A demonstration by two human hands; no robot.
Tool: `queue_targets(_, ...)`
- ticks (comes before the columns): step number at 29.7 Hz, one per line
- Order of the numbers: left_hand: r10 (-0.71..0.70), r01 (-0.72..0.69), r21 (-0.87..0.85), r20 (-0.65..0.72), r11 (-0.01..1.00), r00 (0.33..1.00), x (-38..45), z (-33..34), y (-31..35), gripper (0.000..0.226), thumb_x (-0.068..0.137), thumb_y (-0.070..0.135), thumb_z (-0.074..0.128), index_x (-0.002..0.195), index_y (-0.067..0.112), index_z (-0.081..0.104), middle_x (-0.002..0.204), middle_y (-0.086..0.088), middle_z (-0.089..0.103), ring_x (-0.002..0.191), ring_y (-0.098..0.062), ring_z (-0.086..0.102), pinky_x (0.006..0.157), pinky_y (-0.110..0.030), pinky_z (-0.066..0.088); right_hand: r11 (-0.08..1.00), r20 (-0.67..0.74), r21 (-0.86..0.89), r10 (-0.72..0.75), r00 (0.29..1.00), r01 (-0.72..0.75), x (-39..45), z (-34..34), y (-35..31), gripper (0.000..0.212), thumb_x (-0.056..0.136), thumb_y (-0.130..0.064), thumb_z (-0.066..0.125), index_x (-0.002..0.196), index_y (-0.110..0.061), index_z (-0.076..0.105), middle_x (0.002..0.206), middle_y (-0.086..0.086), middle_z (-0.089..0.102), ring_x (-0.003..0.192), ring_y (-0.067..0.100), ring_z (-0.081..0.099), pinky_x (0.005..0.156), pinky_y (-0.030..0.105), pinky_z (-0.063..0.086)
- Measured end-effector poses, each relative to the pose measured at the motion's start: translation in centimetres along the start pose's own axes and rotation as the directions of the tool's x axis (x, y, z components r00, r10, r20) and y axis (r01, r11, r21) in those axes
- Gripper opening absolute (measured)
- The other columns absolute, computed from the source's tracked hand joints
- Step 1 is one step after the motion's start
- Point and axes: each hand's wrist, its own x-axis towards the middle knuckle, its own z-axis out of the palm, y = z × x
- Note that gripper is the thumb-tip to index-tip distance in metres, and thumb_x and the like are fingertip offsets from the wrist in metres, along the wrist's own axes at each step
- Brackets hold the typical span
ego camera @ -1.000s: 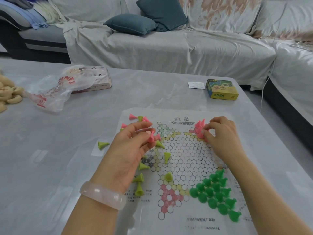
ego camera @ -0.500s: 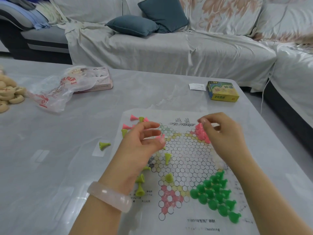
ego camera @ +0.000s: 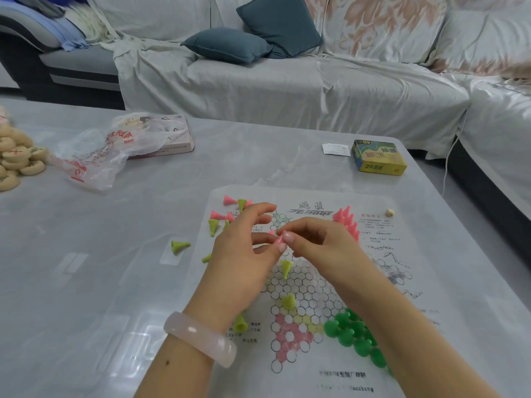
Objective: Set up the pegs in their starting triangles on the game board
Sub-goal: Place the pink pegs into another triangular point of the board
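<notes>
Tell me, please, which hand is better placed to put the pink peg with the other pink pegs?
The right hand, probably. Its fingertips pinch the pink peg, and the pink cluster stands on its side of the board; the left hand is farther.

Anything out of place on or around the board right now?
Yes. One yellow-green peg lies tipped over on the table, off the board sheet to its left. More pink and yellow-green pegs lie toppled at the sheet's far-left corner, outside any triangle. The dark green pegs look properly grouped.
</notes>
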Motion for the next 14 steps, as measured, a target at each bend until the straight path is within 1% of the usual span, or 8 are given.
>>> queue_targets(2, 0.007, -0.005, 0.05, -0.042, 0.999, 0.999, 0.2, -0.3, -0.2, 0.035, 0.083, 0.018, 0.064, 0.107, 0.041, 0.052, 0.11, 0.017, 0.054, 0.096, 0.0, 0.058, 0.078, -0.015, 0.051, 0.999, -0.036, 0.015, 0.031, 0.999, -0.03, 0.4, 0.0, 0.2, 0.009, 0.085, -0.019, 0.06, 0.086, -0.021, 0.068, 0.082, -0.008, 0.068, 0.075, -0.001, 0.06, 0.067, 0.014, 0.048)
queue_targets(4, -0.002, 0.012, 0.072, -0.139, 0.997, 0.99, 0.6, -0.9, -0.2, 0.023, 0.086, 0.017, 0.059, 0.1, 0.035, 0.056, 0.104, 0.016, 0.057, 0.09, 0.002, 0.057, 0.068, -0.008, 0.048, 0.996, -0.102, 0.054, 0.082, 0.991, -0.077, 1.3, -0.4, 0.3, 0.009, 0.088, -0.018, 0.056, 0.088, -0.018, 0.065, 0.088, -0.005, 0.066, 0.077, 0.002, 0.059, 0.065, 0.017, 0.048)
queue_targets(5, -0.026, 0.036, 0.042, -0.2, 0.998, 0.979, 0.8, -1.3, -0.2, 0.022, 0.087, 0.014, 0.055, 0.092, 0.035, 0.056, 0.099, 0.014, 0.058, 0.086, 0.001, 0.057, 0.063, -0.008, 0.046, 0.993, -0.119, 0.072, 0.105, 0.987, -0.097, 1.9, -0.6, 0.2, 0.01, 0.089, -0.017, 0.053, 0.09, -0.015, 0.063, 0.092, -0.003, 0.065, 0.077, 0.004, 0.06, 0.063, 0.017, 0.048)
queue_targets(6, -0.066, 0.064, -0.013, -0.256, 0.998, 0.964, 1.0, -1.6, -0.1, 0.024, 0.088, 0.011, 0.053, 0.086, 0.035, 0.056, 0.096, 0.012, 0.059, 0.085, -0.004, 0.058, 0.065, -0.014, 0.047, 0.991, -0.119, 0.072, 0.123, 0.985, -0.115, 2.6, -0.7, 0.2, 0.011, 0.091, -0.017, 0.051, 0.092, -0.013, 0.061, 0.096, -0.001, 0.064, 0.078, 0.006, 0.061, 0.062, 0.018, 0.049)
queue_targets(7, -0.108, 0.087, -0.082, -0.298, 0.993, 0.948, 1.2, -2.0, 0.0, 0.025, 0.087, 0.009, 0.051, 0.083, 0.033, 0.057, 0.094, 0.01, 0.06, 0.087, -0.01, 0.059, 0.071, -0.021, 0.048, 0.99, -0.106, 0.057, 0.136, 0.985, -0.131, 3.4, -0.6, 0.1, 0.011, 0.092, -0.017, 0.048, 0.094, -0.012, 0.059, 0.098, -0.001, 0.063, 0.077, 0.008, 0.062, 0.061, 0.019, 0.05)
queue_targets(9, -0.176, 0.103, -0.223, -0.339, 0.969, 0.924, 1.3, -2.5, 0.3, 0.029, 0.086, 0.003, 0.047, 0.08, 0.028, 0.059, 0.091, 0.004, 0.062, 0.089, -0.018, 0.06, 0.078, -0.03, 0.049, 0.987, -0.054, 0.008, 0.164, 0.985, -0.163, 4.8, 0.0, 0.0, 0.011, 0.094, -0.017, 0.044, 0.095, -0.011, 0.054, 0.102, -0.002, 0.059, 0.071, 0.009, 0.065, 0.059, 0.02, 0.053)
queue_targets(11, -0.222, 0.11, -0.321, -0.337, 0.941, 0.915, 1.2, -2.9, 0.7, 0.031, 0.087, -0.001, 0.043, 0.078, 0.023, 0.06, 0.086, 0.0, 0.061, 0.084, -0.018, 0.058, 0.075, -0.028, 0.049, 0.978, 0.017, -0.031, 0.205, 0.979, -0.204, 6.0, 0.7, 0.0, 0.011, 0.096, -0.017, 0.042, 0.094, -0.011, 0.05, 0.097, -0.002, 0.058, 0.061, 0.009, 0.065, 0.055, 0.019, 0.053)
queue_targets(14, -0.258, 0.131, -0.37, -0.32, 0.92, 0.911, 1.1, -3.2, 0.9, 0.03, 0.089, 0.0, 0.042, 0.079, 0.021, 0.061, 0.087, -0.001, 0.062, 0.083, -0.016, 0.057, 0.075, -0.027, 0.047, 0.956, 0.058, -0.137, 0.269, 0.961, -0.259, 7.2, 1.6, 0.3, 0.011, 0.096, -0.019, 0.041, 0.092, -0.014, 0.05, 0.08, 0.004, 0.062, 0.062, 0.016, 0.062, 0.058, 0.024, 0.051)
